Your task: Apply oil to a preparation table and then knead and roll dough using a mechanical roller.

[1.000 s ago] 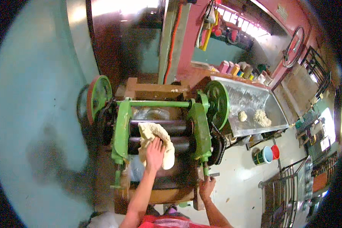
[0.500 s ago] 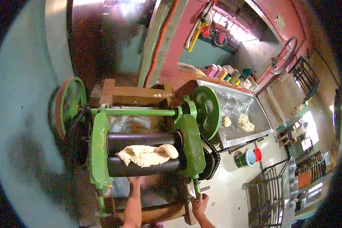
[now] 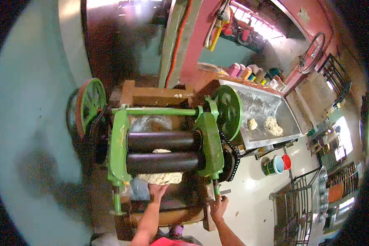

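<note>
A green dough roller machine (image 3: 119,143) with two dark rollers (image 3: 164,162) stands in front of me. A pale dough sheet (image 3: 162,178) hangs out below the near roller, and a small lump of the same dough shows between the rollers. My left hand (image 3: 157,191) reaches under the hanging dough and touches it from below; its fingers are mostly hidden. To the right, my right hand (image 3: 219,207) is closed around the lower end of a green rod (image 3: 216,186) on the machine's frame.
A metal trough (image 3: 291,123) at the right holds two dough heaps (image 3: 273,126). Beyond the near right of the machine, a bucket (image 3: 273,165) and a red pail (image 3: 286,162) stand on the floor. A chain (image 3: 235,158) and green wheels (image 3: 228,112) flank the rollers.
The dough lying on top of the rollers has passed down between them and now comes out below. My left hand has met it there; my right hand stays at the rod.
</note>
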Motion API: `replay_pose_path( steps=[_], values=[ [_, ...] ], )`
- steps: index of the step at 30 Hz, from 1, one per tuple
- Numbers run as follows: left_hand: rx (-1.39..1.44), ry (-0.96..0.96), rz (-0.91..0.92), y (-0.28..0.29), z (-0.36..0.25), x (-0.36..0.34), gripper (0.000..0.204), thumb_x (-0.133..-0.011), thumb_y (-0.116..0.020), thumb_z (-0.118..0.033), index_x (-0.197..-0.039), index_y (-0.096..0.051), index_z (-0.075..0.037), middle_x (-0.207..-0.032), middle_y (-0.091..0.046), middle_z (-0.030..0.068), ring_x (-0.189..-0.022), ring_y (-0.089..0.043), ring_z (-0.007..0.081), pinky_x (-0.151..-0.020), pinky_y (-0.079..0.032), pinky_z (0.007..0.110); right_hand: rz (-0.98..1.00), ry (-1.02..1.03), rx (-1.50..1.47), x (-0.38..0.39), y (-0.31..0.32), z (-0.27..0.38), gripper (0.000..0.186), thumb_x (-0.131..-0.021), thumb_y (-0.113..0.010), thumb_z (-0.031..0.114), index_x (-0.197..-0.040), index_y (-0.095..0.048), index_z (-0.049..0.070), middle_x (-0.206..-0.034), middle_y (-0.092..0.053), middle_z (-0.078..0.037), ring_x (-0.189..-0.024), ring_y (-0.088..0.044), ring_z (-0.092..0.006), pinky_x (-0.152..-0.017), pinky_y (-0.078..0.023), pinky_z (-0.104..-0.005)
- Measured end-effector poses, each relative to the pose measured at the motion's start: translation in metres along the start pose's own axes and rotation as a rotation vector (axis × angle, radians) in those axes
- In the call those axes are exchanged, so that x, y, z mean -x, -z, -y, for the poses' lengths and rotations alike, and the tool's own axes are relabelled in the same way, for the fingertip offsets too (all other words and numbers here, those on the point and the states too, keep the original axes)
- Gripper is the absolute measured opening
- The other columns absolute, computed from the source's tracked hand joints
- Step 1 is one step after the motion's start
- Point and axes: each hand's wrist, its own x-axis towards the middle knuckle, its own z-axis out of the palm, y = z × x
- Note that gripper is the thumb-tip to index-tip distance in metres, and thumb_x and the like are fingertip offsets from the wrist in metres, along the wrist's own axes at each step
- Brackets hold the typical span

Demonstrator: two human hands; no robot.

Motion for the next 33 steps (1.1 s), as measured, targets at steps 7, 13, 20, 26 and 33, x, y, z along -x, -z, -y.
replay_pose_path(
  steps=[7,13,20,26,33],
  values=[
    [-0.015,0.060,0.082,-0.113,0.030,0.112,0.051,-0.096,-0.042,-0.047,-0.132,-0.054,-0.013,-0.133,-0.058,0.0076,-0.124,-0.052,0.0323,-0.104,-0.039,0.058,-0.018,-0.004,-0.094,0.009,0.022,0.009,0.038,-0.079,-0.068,0.009,-0.115,-0.056,0.003,-0.107,-0.050,-0.027,-0.100,-0.048,-0.0430,-0.087,-0.040,-0.0532],
    [-0.120,0.094,0.416,-0.235,0.009,0.064,0.051,-0.097,-0.038,-0.047,-0.134,-0.050,-0.015,-0.135,-0.054,0.0129,-0.126,-0.049,0.0331,-0.105,-0.033,0.066,0.025,-0.034,-0.069,0.011,0.005,-0.009,0.039,-0.083,-0.067,0.015,-0.118,-0.056,0.005,-0.114,-0.049,-0.030,-0.106,-0.047,-0.0455,-0.091,-0.039,-0.0529],
    [-0.576,-0.269,-0.018,-0.247,0.043,0.048,0.049,-0.100,-0.043,-0.032,-0.136,-0.041,0.001,-0.138,-0.043,0.0155,-0.131,-0.040,0.0279,-0.111,-0.033,0.047,0.045,-0.058,-0.049,0.000,0.012,0.003,0.038,-0.088,-0.067,0.023,-0.119,-0.057,0.004,-0.113,-0.050,-0.030,-0.106,-0.048,-0.0446,-0.090,-0.041,-0.0518],
    [-0.300,0.093,-0.316,-0.056,0.014,0.104,0.028,-0.098,-0.046,-0.024,-0.117,-0.055,-0.005,-0.116,-0.057,0.0119,-0.116,-0.054,0.0265,-0.103,-0.043,0.050,0.123,-0.106,-0.035,-0.007,0.012,0.020,0.035,-0.089,-0.067,0.022,-0.117,-0.058,0.003,-0.112,-0.050,-0.029,-0.105,-0.048,-0.0437,-0.090,-0.041,-0.0511],
    [0.109,-0.053,-0.034,-0.021,-0.013,-0.038,0.049,-0.101,-0.040,-0.036,-0.141,-0.044,-0.007,-0.133,-0.054,0.0161,-0.130,-0.045,0.0316,-0.114,-0.032,0.049,0.066,-0.107,0.011,-0.003,-0.005,0.011,0.036,-0.081,-0.072,0.009,-0.112,-0.058,-0.001,-0.107,-0.053,-0.024,-0.102,-0.049,-0.0406,-0.085,-0.044,-0.0493]
  ],
)
